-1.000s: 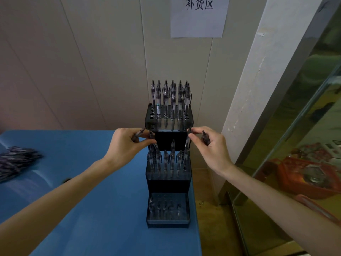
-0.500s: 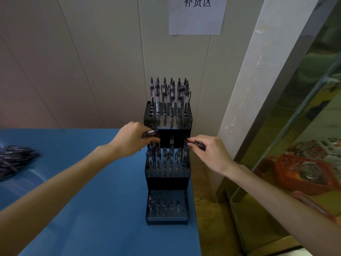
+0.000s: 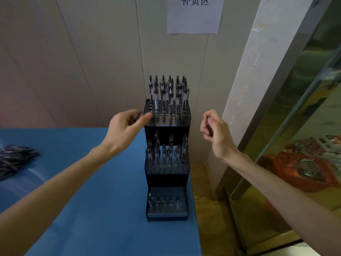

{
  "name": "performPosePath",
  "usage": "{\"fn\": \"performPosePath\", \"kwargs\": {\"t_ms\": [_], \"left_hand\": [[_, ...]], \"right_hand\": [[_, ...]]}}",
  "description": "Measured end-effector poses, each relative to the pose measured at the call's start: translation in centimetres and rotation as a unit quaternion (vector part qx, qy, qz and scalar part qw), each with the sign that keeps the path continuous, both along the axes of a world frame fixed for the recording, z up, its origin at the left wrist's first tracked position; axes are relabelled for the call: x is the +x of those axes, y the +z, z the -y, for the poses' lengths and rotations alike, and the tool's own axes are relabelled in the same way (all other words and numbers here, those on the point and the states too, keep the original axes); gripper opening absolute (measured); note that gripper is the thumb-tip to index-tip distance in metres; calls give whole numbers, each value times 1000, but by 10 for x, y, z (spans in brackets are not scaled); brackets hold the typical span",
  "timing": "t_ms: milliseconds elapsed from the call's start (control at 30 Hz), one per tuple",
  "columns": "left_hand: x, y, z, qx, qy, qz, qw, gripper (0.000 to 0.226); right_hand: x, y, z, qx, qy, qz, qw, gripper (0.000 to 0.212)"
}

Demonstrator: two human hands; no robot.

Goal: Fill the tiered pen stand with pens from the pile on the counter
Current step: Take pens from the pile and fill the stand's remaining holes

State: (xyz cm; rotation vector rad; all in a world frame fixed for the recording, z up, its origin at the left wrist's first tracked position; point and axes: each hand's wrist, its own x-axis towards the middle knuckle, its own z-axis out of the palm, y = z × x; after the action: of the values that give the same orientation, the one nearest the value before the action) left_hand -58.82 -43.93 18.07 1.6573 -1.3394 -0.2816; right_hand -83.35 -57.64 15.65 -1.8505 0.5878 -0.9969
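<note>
**Pen stand part-filled; both hands raised beside the top tier**

The black three-tiered pen stand (image 3: 167,159) sits at the right edge of the blue counter (image 3: 92,200), against the panelled wall (image 3: 83,61). The top tier carries upright pens (image 3: 168,89) in its rear rows; several front holes show as open circles. The middle tier holds a further group of pens, but motion blur and the dark housing make an exact count impossible. The bottom tier shows faint shapes only; whether they are pens or empty sockets cannot be determined.

The left hand (image 3: 125,128) hovers just left of the top tier, fingers curled with the thumb reaching toward the stand's front corner. A dark sliver at the fingertips suggests a pen held there, but blur prevents confirmation; contact with the stand is likewise unclear.

The right hand (image 3: 215,132) is held to the right of the stand, apart from it, fingers folded in around a dark pen (image 3: 208,127), only a short length of which is visible.

The pile of pens (image 3: 13,159) lies at the far left of the counter, well apart from the stand, cut off by the frame edge and blurred.

A paper notice (image 3: 193,17) on the wall is cropped at the top, its characters partly lost. A glass panel (image 3: 304,126) at right shows reflections; a red object behind it is indistinct.
</note>
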Motion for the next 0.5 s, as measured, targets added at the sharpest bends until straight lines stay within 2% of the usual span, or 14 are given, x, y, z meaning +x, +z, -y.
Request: {"fn": "performPosePath", "kwargs": {"t_ms": [67,133,333,500], "left_hand": [[-6,10,0,-19,-47,-95,994,43],[-12,19,1,-20,-54,-118,991,34],[-21,34,3,-66,-42,20,997,32],[-25,37,4,-98,-55,32,993,23]], "right_hand": [[8,12,-3,9,21,37,999,24],[14,23,-7,-4,31,71,997,23],[30,43,-2,-35,4,104,994,18],[29,41,0,-45,-16,123,991,19]]}}
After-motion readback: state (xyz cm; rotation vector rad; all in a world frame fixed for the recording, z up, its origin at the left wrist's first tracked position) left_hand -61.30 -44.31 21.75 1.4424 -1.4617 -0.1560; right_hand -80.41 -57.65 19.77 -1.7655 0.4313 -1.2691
